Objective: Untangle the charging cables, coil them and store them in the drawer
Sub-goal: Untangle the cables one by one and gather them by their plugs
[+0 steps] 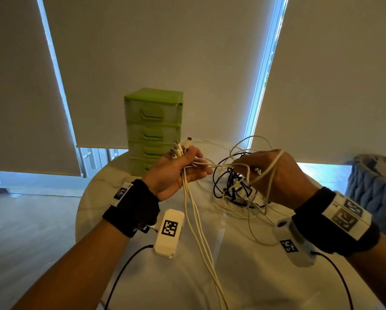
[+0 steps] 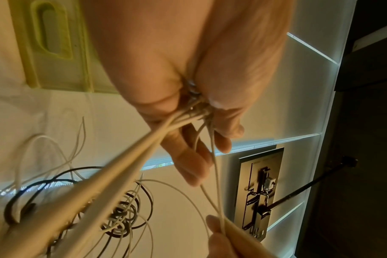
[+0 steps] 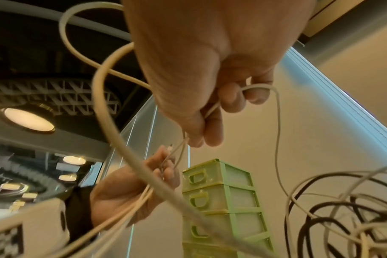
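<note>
Head view: green drawer tower (image 1: 153, 128) behind tangled cables (image 1: 236, 186).

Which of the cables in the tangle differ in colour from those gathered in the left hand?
The black cables looped in the tangle on the table; every cable gathered in the left hand is white.
</note>
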